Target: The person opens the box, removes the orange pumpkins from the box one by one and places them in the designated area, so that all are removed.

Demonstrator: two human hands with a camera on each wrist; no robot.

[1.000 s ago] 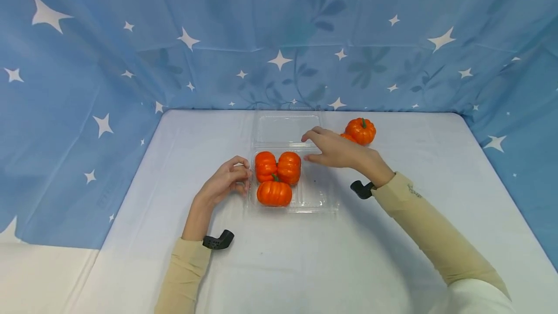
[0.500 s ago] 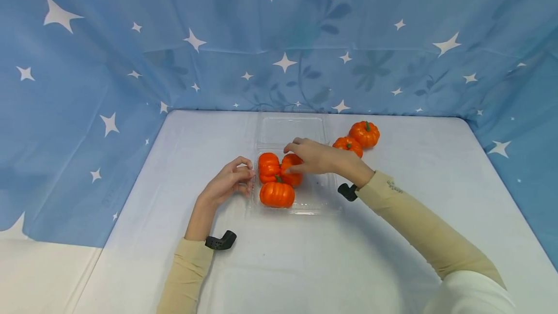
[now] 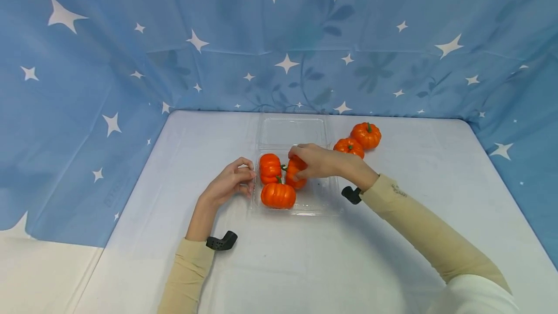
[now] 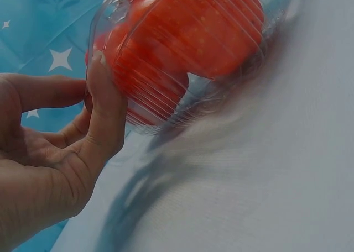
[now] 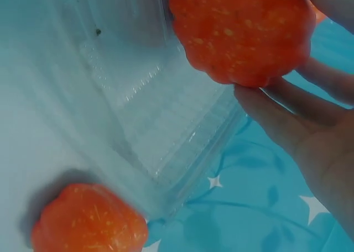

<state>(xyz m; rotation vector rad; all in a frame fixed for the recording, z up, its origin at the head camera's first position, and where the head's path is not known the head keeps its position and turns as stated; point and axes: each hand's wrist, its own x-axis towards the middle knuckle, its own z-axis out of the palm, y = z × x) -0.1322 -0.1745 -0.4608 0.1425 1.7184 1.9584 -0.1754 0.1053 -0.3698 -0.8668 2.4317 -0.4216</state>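
A clear plastic clamshell box [image 3: 318, 202] lies on the white table with its lid folded back. Three small orange pumpkins sit inside, crowded to the left: one at the back left [image 3: 270, 167], one in front [image 3: 278, 196] and one on the right [image 3: 295, 177]. My right hand [image 3: 324, 161] grips that right pumpkin, thumb and fingers around it; the right wrist view shows the fingers against its ribbed side [image 5: 243, 33]. With thumb and fingertips, my left hand [image 3: 228, 183] pinches the box's left rim, seen close in the left wrist view, where pumpkins show through the ribbed wall [image 4: 152, 94].
Two more pumpkins, a nearer one [image 3: 348, 147] and a farther one [image 3: 366, 135], stand together on the table right of the lid [image 3: 294, 132]. A blue curtain with white stars [image 3: 287, 62] hangs behind the table [image 3: 392, 236].
My right hand has come left and down from over the box's right part and taken hold of the right pumpkin, which has shifted slightly away from the left one. My left hand keeps its pinch.
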